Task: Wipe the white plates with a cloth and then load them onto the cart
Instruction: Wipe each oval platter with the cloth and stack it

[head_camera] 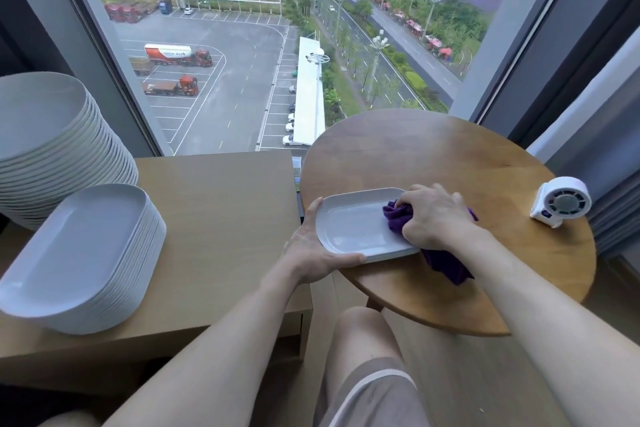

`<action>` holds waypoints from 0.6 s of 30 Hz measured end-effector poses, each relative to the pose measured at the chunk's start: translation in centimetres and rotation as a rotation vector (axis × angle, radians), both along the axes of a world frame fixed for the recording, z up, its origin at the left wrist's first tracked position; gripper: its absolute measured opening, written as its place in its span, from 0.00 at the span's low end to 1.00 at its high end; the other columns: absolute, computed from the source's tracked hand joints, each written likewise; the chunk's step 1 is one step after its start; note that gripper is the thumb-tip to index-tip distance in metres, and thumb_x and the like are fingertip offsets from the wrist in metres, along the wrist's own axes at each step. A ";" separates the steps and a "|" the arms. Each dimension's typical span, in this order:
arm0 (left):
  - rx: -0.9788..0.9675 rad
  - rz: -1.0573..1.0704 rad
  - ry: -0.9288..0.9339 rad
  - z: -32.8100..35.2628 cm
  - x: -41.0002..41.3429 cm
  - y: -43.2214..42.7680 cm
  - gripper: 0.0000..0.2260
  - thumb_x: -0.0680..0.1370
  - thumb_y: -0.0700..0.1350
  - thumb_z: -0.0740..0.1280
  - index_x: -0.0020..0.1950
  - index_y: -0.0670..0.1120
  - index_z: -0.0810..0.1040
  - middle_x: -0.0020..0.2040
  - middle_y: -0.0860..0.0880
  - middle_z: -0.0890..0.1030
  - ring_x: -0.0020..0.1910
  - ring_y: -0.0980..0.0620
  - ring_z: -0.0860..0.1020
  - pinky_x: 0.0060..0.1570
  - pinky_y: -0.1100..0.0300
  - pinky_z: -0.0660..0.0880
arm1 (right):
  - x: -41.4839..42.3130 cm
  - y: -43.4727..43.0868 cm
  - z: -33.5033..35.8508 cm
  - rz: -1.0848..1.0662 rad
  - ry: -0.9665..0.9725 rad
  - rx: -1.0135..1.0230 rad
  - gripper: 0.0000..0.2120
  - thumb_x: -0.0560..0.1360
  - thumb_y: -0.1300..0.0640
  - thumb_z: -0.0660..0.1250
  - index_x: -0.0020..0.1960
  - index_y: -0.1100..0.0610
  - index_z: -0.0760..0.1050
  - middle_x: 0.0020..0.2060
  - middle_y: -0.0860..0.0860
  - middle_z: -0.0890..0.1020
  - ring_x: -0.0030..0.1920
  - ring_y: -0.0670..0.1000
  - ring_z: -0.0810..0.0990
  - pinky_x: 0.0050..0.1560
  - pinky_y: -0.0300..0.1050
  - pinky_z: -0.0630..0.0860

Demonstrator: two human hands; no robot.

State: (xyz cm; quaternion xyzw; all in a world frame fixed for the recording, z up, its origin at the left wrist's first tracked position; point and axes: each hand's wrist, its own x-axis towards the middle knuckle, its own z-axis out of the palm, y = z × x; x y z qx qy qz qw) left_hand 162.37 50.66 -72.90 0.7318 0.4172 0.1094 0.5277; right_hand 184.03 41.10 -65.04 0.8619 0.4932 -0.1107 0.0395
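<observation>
A white oblong plate (353, 225) lies at the left edge of a round wooden table (450, 156). My left hand (311, 250) grips the plate's left and near rim. On the right end of that plate, my right hand (436, 218) holds a bunched purple cloth (398, 215), and the cloth's tail hangs off the near side. A tall stack of the same oblong plates (86, 253) stands on a light wooden cabinet top (225, 218) to the left. Behind it rises a taller stack of round white plates (52, 142).
A small white fan (561, 201) stands on the right part of the round table. A large window (277, 45) fills the wall ahead, with grey curtains (606, 149) at the right. My knee (363, 340) is below the table's near edge.
</observation>
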 end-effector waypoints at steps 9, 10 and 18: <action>0.012 -0.010 -0.027 0.1 0.0 -0.2 0.59 0.53 0.68 0.81 0.75 0.73 0.47 0.71 0.56 0.73 0.72 0.48 0.72 0.74 0.45 0.68 | -4.0 3.7 -0.8 0.094 -0.067 0.077 0.19 0.70 0.52 0.60 0.59 0.47 0.77 0.62 0.46 0.74 0.60 0.57 0.69 0.60 0.57 0.66; 0.017 -0.014 -0.036 0.1 0.0 -0.2 0.60 0.53 0.69 0.81 0.75 0.72 0.47 0.71 0.57 0.73 0.72 0.48 0.72 0.74 0.44 0.68 | -4.7 3.9 -0.7 0.147 -0.049 0.069 0.21 0.69 0.53 0.60 0.61 0.47 0.77 0.63 0.45 0.74 0.60 0.56 0.69 0.61 0.57 0.66; 0.092 -0.042 0.137 1.0 -0.1 0.0 0.60 0.53 0.74 0.74 0.76 0.73 0.41 0.74 0.55 0.73 0.76 0.46 0.68 0.78 0.40 0.57 | -8.2 4.1 -0.1 0.457 0.067 0.044 0.26 0.69 0.56 0.65 0.66 0.43 0.76 0.66 0.39 0.74 0.61 0.53 0.67 0.64 0.56 0.64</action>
